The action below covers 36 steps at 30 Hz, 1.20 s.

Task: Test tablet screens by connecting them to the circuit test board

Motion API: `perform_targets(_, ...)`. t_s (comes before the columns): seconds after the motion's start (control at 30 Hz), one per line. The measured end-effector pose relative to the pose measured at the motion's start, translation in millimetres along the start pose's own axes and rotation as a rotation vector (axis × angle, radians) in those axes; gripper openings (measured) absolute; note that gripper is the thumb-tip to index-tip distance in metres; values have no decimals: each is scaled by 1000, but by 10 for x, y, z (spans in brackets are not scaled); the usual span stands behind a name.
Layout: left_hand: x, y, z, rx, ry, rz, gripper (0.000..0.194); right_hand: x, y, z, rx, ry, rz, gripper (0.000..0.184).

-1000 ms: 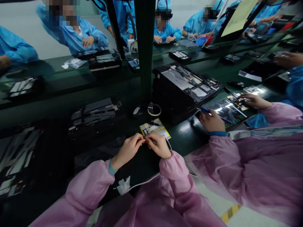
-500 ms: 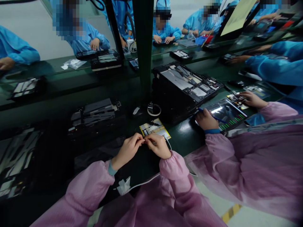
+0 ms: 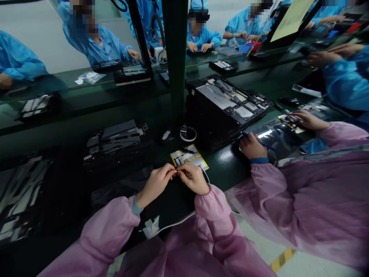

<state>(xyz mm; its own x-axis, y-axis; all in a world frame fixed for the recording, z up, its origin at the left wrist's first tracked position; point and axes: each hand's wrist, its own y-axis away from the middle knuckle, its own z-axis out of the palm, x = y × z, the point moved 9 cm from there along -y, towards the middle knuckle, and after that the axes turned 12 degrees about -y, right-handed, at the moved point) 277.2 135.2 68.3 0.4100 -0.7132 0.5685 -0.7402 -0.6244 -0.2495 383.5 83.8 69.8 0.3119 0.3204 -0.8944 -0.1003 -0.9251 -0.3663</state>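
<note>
Illumination is dim in the foreground and brighter at the rear, where the pale wall [image 3: 29, 17] is evenly lit. Glare is reflected from the dark green bench [image 3: 225, 169] and from the glossy panel [image 3: 279, 136] (there, a narrow white streak). At far left, what appear to be stacked trays [image 3: 21, 188] are smeared and sunk in shadow. The pink garment [image 3: 317, 200] at right is stretched and softened by edge distortion. Fine detail between the fingertips [image 3: 170, 168] is not resolved.
</note>
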Motion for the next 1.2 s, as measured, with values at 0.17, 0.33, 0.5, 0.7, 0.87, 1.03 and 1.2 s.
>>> perform_targets(0.17, 22, -6, -3, -2, 0, 13, 12, 10, 2, 2, 3, 12, -5, 12)
perform_targets(0.33, 26, -11, 1, -27, 0, 34, 14, -29, -3, 1, -21, 10, -40, 12)
perform_targets(0.5, 67, -3, -20, -31, -36, 71, 15, -64, -8, -7, -47, 5, -62, 13)
perform_targets(0.7, 94, 23, -19, -14, -105, 103, 16, -46, -1, -13, -38, 10, -53, 16)
perform_targets(0.87, 80, 26, 14, -8, -99, 102, 10, -35, 6, -19, 5, 43, -73, 14)
perform_targets(1.03, 108, 32, -14, 37, -118, 111, 7, -60, 5, -15, 15, 65, -100, 14)
perform_targets(1.2, 190, 29, -32, 42, -166, 170, 12, -85, 7, -26, 15, 50, -94, 15)
